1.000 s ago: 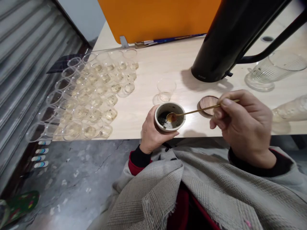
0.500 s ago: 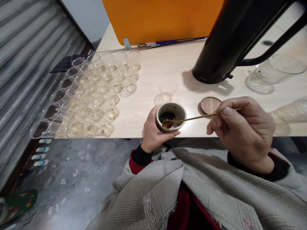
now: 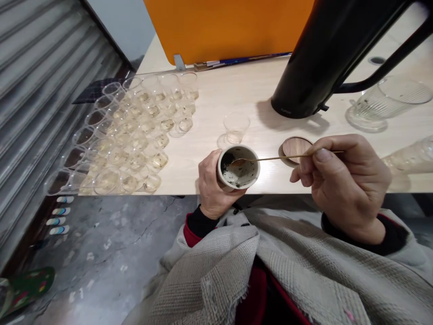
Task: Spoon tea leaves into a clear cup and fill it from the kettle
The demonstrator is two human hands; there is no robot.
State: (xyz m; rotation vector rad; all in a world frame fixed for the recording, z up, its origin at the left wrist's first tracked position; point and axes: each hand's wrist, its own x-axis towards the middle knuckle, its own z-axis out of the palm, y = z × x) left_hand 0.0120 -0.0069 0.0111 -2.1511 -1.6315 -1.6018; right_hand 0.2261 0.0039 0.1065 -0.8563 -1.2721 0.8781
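Note:
My left hand (image 3: pixel 215 185) is wrapped round a pale ceramic cup (image 3: pixel 248 174), tilted so that its inside shows. Dark bits that look like tea leaves (image 3: pixel 226 161) lie against the cup's left wall, with a few specks scattered over the bottom. Between thumb and fingers, my right hand (image 3: pixel 348 185) pinches the thin handle of a brass-coloured spoon (image 3: pixel 270 158). The spoon's bowl is inside the cup, near the leaves. Just beyond the cup stands one clear plastic cup (image 3: pixel 236 128). A round wooden lid (image 3: pixel 297 149) lies on the table left of my right hand.
Rows of clear plastic cups (image 3: pixel 135 131) with pale liquid and dark bits crowd the table's left side. A tall black kettle (image 3: pixel 311 63) and a ribbed glass (image 3: pixel 389 101) stand at the right. An orange divider panel (image 3: pixel 230 31) borders the far side of the table (image 3: pixel 209 99).
The ceramic cup has tipped further and shifted slightly left, and the leaves have gathered at its left wall. The spoon's bowl has risen from the near rim toward the cup's middle.

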